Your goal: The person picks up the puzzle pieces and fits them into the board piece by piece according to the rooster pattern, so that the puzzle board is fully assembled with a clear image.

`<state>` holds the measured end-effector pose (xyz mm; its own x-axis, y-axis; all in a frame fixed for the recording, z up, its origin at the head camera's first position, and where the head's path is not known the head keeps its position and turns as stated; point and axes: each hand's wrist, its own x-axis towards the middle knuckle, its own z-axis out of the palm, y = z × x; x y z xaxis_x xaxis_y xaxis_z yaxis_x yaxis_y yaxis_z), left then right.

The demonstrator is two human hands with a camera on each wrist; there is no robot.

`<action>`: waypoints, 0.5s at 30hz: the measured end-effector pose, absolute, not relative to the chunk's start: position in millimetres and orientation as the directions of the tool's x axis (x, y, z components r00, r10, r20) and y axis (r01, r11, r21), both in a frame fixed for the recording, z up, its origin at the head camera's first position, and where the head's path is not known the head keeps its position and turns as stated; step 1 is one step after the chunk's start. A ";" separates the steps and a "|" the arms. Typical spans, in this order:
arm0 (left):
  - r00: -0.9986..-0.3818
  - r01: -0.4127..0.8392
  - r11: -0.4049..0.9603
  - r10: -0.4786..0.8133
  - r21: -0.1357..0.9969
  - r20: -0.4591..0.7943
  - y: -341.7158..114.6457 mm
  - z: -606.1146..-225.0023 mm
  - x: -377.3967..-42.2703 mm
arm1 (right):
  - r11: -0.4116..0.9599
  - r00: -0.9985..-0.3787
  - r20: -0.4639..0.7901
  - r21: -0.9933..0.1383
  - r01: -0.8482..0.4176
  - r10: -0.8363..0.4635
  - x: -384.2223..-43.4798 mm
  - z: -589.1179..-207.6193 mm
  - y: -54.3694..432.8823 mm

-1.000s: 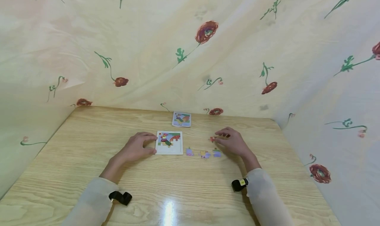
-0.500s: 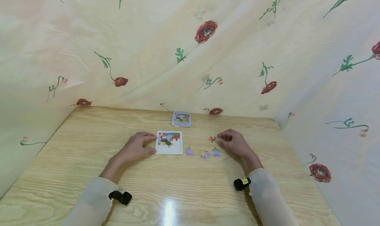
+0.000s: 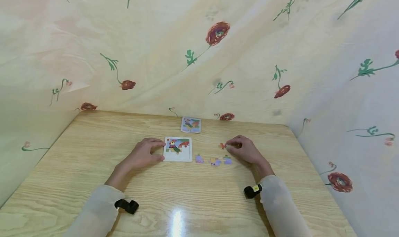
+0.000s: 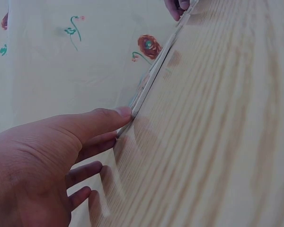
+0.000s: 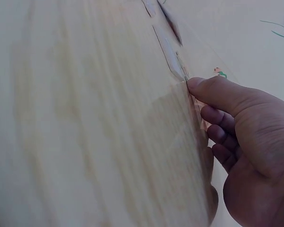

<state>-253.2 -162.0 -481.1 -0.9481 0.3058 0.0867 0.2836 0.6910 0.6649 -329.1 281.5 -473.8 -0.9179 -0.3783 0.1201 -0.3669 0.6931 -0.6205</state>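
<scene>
A white-framed jigsaw puzzle tray [image 3: 177, 157], showing a partly filled rooster picture, lies on the table. My left hand [image 3: 143, 154] rests at its left side, thumb and forefinger spread and touching the edge; the left wrist view shows the thumb tip on the rim. To the right, my right hand [image 3: 246, 149] pinches a small red jigsaw piece [image 3: 222, 146] at its right end, low over the table. Three other jigsaw pieces lie in a row nearer me: a purple one [image 3: 199, 158], a yellow and purple one [image 3: 214, 161] and a green and purple one [image 3: 227, 160].
A square rooster picture card [image 3: 191, 125] lies at the back edge of the wooden table [image 3: 199, 188]. Behind and beside the table hangs a flowered cloth [image 3: 156, 57]. Black wrist cameras [image 3: 127, 206] are strapped over the pale sleeves.
My right hand has shifted slightly about the red jigsaw piece, its fingers drawing closer together at the piece's right end. The left hand and the tray have stayed in place.
</scene>
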 end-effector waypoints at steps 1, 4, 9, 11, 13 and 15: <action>-0.948 0.283 0.691 0.305 0.665 0.086 -162.0 -481.0 -253.2 | 0.694 -0.918 0.118 -0.620 -0.366 -0.379 -329.4 -473.8 281.0; -0.949 0.280 0.694 0.304 0.663 0.082 -161.9 -481.2 -253.3 | 0.697 -0.916 0.116 -0.615 -0.370 -0.383 -330.1 -473.7 280.5; -0.949 0.281 0.695 0.305 0.661 0.083 -162.2 -481.8 -254.1 | 0.698 -0.916 0.123 -0.611 -0.374 -0.383 -329.7 -471.9 279.4; -0.948 0.285 0.693 0.307 0.662 0.087 -162.4 -481.8 -254.0 | 0.697 -0.917 0.123 -0.613 -0.372 -0.380 -329.3 -471.3 278.8; -0.947 0.288 0.690 0.308 0.663 0.091 -162.2 -481.7 -253.9 | 0.699 -0.918 0.124 -0.613 -0.369 -0.375 -329.2 -471.6 278.8; -0.946 0.292 0.688 0.309 0.664 0.095 -161.9 -481.6 -254.0 | 0.702 -0.919 0.127 -0.609 -0.369 -0.373 -329.3 -472.2 279.1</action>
